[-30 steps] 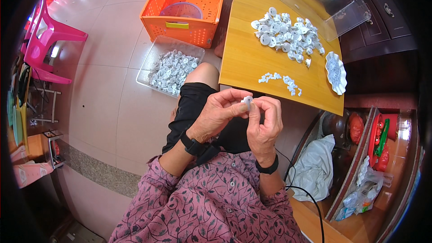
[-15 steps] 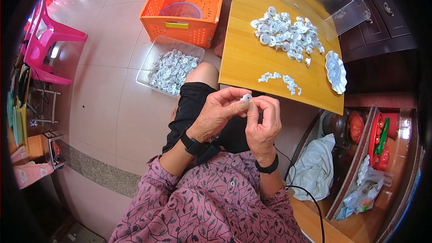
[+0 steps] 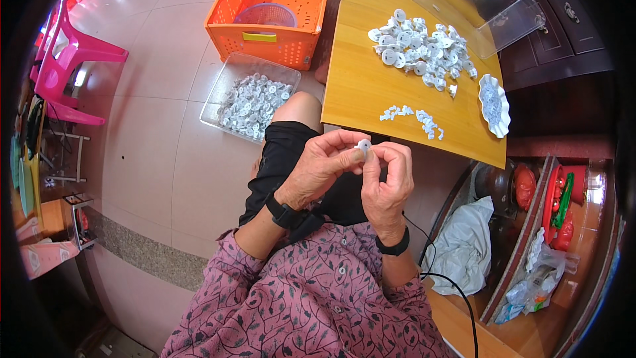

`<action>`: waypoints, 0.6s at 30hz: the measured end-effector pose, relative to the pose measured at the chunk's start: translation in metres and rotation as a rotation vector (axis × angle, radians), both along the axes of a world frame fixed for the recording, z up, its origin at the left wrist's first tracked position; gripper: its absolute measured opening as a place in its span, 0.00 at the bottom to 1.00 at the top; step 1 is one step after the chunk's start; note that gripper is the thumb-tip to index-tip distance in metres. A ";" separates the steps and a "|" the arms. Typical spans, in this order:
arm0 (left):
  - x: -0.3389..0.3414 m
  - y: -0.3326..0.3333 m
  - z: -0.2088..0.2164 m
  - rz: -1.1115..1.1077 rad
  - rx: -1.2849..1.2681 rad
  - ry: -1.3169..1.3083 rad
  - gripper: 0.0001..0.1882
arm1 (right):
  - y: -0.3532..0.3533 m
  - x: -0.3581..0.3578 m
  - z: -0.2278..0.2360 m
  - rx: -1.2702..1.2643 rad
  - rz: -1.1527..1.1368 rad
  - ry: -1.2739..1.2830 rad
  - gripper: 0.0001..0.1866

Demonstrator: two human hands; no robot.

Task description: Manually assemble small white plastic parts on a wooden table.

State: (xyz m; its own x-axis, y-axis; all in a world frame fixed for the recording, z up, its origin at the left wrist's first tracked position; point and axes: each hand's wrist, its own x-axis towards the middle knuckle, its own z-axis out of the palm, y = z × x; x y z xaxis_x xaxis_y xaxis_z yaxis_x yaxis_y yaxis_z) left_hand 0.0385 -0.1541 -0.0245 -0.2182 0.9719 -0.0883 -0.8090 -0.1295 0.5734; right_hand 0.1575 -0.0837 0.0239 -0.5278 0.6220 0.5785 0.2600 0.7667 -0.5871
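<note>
A small round white plastic part [image 3: 364, 145] is pinched between my two hands, above my lap and just off the table's near edge. My left hand [image 3: 330, 159] grips it with thumb and fingertips from the left. From the right, the thumb and fingers of my right hand [image 3: 387, 179] close on it. Some of the part is hidden behind my fingertips. On the yellow table [image 3: 358, 79] lies a heap of round white plastic parts [image 3: 424, 50]. Nearer to me are several tiny white pieces [image 3: 427, 122] in loose clusters.
A scalloped white dish [image 3: 493, 106] of tiny pieces stands at the table's right edge. Behind it is a clear plastic box [image 3: 510, 26]. On the floor, a clear bin [image 3: 212, 103] of white parts sits before an orange crate [image 3: 265, 50]. A pink stool [image 3: 83, 56] is at left.
</note>
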 end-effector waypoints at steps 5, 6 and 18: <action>0.001 0.001 0.000 -0.010 -0.008 0.014 0.16 | 0.001 0.001 -0.003 0.012 -0.021 -0.009 0.07; 0.001 0.000 -0.001 -0.006 -0.010 0.011 0.16 | 0.001 0.001 -0.003 0.024 -0.021 -0.018 0.07; 0.003 0.000 0.002 -0.003 0.002 0.004 0.15 | 0.001 0.001 -0.001 0.034 -0.013 -0.011 0.07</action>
State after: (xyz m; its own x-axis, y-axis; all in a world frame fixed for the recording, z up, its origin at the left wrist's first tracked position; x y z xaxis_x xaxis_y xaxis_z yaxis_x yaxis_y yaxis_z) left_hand 0.0412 -0.1539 -0.0229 -0.2156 0.9728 -0.0853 -0.8070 -0.1283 0.5764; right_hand 0.1588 -0.0826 0.0231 -0.5260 0.6090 0.5937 0.2766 0.7826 -0.5577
